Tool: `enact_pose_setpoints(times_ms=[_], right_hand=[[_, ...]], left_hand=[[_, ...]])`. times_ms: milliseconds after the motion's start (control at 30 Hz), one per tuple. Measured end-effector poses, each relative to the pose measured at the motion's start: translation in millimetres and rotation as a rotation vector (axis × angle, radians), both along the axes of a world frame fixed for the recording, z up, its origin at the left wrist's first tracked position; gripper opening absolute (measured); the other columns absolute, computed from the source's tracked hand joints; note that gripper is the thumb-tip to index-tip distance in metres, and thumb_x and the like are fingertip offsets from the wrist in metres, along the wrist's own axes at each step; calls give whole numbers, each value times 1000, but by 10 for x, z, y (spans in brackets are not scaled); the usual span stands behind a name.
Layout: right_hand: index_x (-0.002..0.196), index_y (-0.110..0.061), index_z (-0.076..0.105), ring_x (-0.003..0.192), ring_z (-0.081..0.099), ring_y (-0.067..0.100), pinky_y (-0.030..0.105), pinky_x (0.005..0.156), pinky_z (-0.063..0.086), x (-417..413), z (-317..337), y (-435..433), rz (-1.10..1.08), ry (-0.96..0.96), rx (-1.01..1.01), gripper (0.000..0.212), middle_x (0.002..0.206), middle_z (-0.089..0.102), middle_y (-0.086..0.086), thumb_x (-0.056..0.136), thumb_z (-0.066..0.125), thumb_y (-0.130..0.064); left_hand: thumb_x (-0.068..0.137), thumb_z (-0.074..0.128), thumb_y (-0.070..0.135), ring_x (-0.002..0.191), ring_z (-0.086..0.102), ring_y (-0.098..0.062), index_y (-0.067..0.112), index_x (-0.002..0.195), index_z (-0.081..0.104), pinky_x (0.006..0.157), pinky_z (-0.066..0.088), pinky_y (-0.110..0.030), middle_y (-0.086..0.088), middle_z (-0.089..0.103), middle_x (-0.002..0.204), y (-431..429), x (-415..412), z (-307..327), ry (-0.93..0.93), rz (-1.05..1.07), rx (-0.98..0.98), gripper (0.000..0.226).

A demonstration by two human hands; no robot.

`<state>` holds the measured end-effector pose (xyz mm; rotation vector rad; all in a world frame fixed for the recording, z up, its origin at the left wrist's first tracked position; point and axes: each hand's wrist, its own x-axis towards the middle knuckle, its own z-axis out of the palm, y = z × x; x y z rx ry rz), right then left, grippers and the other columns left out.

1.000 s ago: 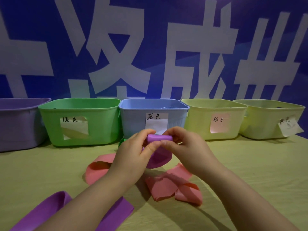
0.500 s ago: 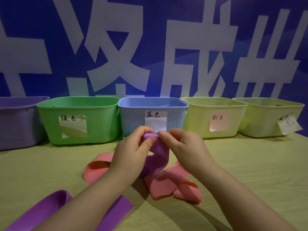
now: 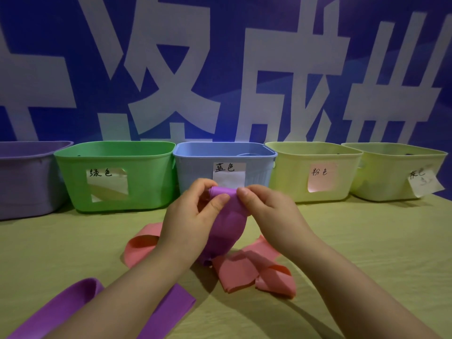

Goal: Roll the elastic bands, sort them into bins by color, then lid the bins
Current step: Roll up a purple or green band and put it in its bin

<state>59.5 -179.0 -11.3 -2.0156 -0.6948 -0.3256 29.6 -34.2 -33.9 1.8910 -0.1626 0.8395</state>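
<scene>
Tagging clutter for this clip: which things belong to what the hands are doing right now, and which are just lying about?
In use: left hand, right hand, held purple band, purple bin (likely next).
Lying about: flat purple band, pink bands, green bin, blue bin, yellow bins, banner.

Blue banner (image 3: 227,69), white characters, behind yellowish table (image 3: 379,241).
</scene>
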Motion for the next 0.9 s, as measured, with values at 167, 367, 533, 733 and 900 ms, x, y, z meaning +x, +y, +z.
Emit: enact_pose_setpoints(times_ms=[167, 367, 533, 733, 900], right_hand=[[97, -29, 60, 70, 56, -3, 18, 69, 46, -3, -5, 11, 56, 58, 91, 13, 74, 62, -11, 88, 55, -37], [84, -36, 59, 74, 59, 4, 20, 66, 45, -18, 0, 14, 36, -2, 36, 11, 78, 66, -11, 86, 62, -26], [74, -16, 62, 69, 55, 19, 34, 67, 44, -51, 24, 9, 31, 35, -5, 32, 68, 60, 3, 92, 48, -38], [94, -35, 61, 71, 57, -5, 16, 71, 46, -45, 13, 13, 124, 105, 134, 8, 75, 64, -12, 89, 55, -35], [88, -42, 60, 81, 63, 13, 34, 80, 54, -43, -24, 52, 176, 59, 111, 30, 89, 66, -3, 78, 72, -17]], left_hand=[[87, 55, 31, 59, 50, -5, 20, 78, 58, 56, 40, -28, 5, 58, 65, -5, 2, 25, 33, 49, 63, 15], [79, 49, 66, 60, 50, -23, 10, 75, 59, 59, 42, -44, 0, 53, 58, 5, -8, 33, 61, 37, 21, 57], [81, 60, 40, 70, 56, -9, 30, 88, 56, 63, 47, -32, 9, 62, 76, -26, -7, 15, 66, 7, 20, 13], [72, 50, 55, 55, 47, -2, 16, 68, 55, 49, 34, -16, 3, 53, 56, -37, -69, 82, -16, 89, 94, 40], [66, 53, 78, 57, 39, -19, -1, 72, 55, 55, 30, -34, -12, 49, 60, 45, 32, 28, 56, 47, -65, 80]])
